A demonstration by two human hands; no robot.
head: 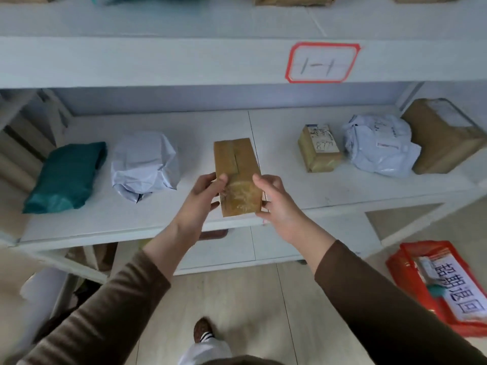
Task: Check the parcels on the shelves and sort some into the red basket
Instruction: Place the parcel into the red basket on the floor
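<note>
You are gripping the brown parcel point(238, 177) at the shelf point(342, 191) front, left hand point(204, 197) and right hand point(274, 200) curling around its opposite sides, probably steadying it for label inspection. The red basket point(403, 275) is waiting on the floor, lower right.

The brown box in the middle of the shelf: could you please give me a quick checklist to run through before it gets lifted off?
1. Left hand grips the brown box at its near left side: ok.
2. Right hand has a firm hold: cannot tell; fingers curl at the right edge.
3. Neighbours clear: ok; white bag and small labelled box stand apart.
4. Label readable: not ok; only tape shows on top.
5. Red basket within sight: ok, on the floor at right.
</note>
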